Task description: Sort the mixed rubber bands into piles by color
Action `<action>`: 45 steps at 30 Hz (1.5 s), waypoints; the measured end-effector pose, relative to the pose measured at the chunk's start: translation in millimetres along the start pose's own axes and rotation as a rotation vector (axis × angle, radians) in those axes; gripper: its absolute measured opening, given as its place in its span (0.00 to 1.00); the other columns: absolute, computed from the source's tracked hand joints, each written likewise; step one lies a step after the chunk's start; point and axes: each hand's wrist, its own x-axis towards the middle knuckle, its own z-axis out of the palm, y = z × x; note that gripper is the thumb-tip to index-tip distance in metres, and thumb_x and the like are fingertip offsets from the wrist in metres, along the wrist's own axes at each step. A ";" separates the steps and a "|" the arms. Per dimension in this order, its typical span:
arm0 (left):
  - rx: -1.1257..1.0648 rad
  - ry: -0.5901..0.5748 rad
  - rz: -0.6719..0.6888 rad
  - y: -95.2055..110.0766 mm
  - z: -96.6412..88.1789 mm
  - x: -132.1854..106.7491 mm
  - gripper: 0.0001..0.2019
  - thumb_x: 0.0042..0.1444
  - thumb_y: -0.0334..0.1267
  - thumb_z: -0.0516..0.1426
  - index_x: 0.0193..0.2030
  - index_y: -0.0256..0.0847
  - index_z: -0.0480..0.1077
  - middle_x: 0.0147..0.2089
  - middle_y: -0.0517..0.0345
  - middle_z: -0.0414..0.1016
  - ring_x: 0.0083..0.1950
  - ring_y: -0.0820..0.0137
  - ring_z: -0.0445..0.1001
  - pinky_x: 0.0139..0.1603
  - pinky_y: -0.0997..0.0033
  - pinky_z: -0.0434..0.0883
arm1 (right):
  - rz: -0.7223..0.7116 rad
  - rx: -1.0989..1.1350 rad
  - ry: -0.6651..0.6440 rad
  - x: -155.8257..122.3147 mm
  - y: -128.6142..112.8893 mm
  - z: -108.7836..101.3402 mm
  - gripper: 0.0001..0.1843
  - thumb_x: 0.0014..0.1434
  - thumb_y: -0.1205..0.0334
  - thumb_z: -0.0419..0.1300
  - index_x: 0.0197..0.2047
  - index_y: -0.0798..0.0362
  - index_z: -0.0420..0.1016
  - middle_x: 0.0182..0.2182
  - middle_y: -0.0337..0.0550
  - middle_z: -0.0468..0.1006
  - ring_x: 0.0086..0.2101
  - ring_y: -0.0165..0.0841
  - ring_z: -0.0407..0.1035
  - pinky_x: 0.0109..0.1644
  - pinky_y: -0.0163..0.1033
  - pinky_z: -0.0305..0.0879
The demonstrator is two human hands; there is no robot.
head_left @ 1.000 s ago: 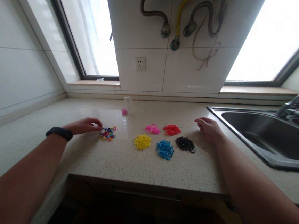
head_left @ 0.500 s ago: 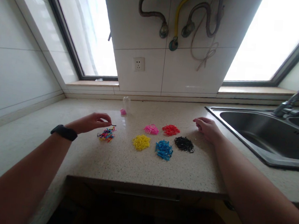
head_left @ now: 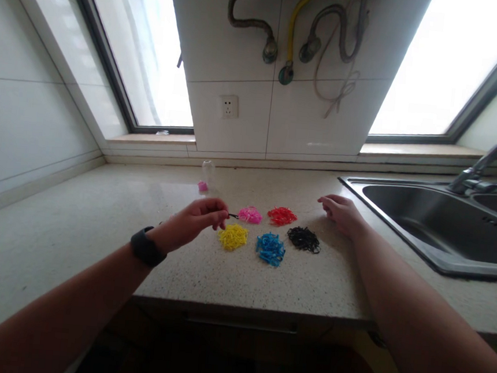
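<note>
Tabletop (head_left: pixel 206 275), pale speckled stone: carries all the loose pieces; its flatness presumably lets small heaps lie without scattering.

Sink (head_left: pixel 436 226), stainless steel, double-bowled: set in at the right, well apart from the heaps; its raised rim bounds the flat area beyond the right hand.

Left hand (head_left: pixel 196 217), a black smooth wristband (head_left: pixel 148 247) at its wrist: poised left of the heaps, thumb and fingertips pinching one band. A fingertip hold seems chosen for so slight a piece. Hand and forearm block the tabletop behind them; specks beside the wrist are too covered to identify.

Right hand (head_left: pixel 342 212): lies at the right, near the sink, fingers loosely curled; whether they enclose anything cannot be told.

Heaps of thin elastic-looking bands, five, one colour each, probably set apart to keep colours distinct: blue (head_left: pixel 271 249), nearest; black (head_left: pixel 303 239), right; yellow (head_left: pixel 232 237), left; red (head_left: pixel 282 215), far right; pink (head_left: pixel 250 214), far left.

Container, clear, round-topped (head_left: pixel 207 171): far left, away from the heaps.

Piece, bright pink, blocky (head_left: pixel 203 186): just on the container's near side.

Band, thin, black (head_left: pixel 234 216): in the left fingertips, beside the pink heap; contact unclear.
</note>
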 end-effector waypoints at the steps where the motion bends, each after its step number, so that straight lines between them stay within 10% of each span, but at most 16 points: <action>1: -0.055 0.003 -0.015 0.6 9.2 -0.6 0.12 0.64 0.45 0.58 0.41 0.37 0.70 0.33 0.58 0.73 0.34 0.74 0.68 0.38 0.71 0.66 | 0.000 0.005 0.001 -0.3 -0.6 0.5 0.15 0.50 0.51 0.66 0.34 0.56 0.78 0.22 0.35 0.66 0.19 0.23 0.55 0.20 0.32 0.48; 9: -0.299 -0.038 -0.114 2.1 53.1 -5.3 0.11 0.64 0.45 0.58 0.41 0.38 0.68 0.30 0.62 0.69 0.31 0.75 0.69 0.35 0.73 0.65 | 0.003 -0.043 0.007 2.7 1.5 2.1 0.14 0.51 0.52 0.65 0.34 0.55 0.78 0.22 0.36 0.68 0.19 0.24 0.55 0.21 0.33 0.49; 20: 0.302 -0.103 0.051 20.2 79.3 4.7 0.12 0.66 0.46 0.57 0.41 0.38 0.74 0.31 0.61 0.70 0.32 0.74 0.65 0.35 0.72 0.63 | -0.040 -0.159 0.008 0.3 -0.4 4.2 0.18 0.52 0.48 0.61 0.35 0.55 0.79 0.23 0.36 0.68 0.20 0.25 0.55 0.22 0.34 0.49; 30: 0.985 -0.144 0.513 24.7 119.2 74.6 0.06 0.62 0.40 0.62 0.36 0.42 0.78 0.31 0.59 0.76 0.36 0.68 0.72 0.41 0.66 0.63 | -0.050 -0.127 0.035 0.0 -0.3 4.8 0.17 0.51 0.48 0.61 0.34 0.55 0.79 0.22 0.37 0.69 0.21 0.26 0.56 0.23 0.34 0.51; 45: 1.117 -0.257 0.536 -11.3 132.5 92.8 0.05 0.58 0.39 0.64 0.34 0.42 0.79 0.34 0.56 0.79 0.40 0.63 0.73 0.43 0.63 0.63 | -0.057 -0.134 0.010 2.5 1.2 5.4 0.18 0.52 0.49 0.60 0.35 0.55 0.79 0.23 0.36 0.69 0.20 0.25 0.54 0.22 0.33 0.50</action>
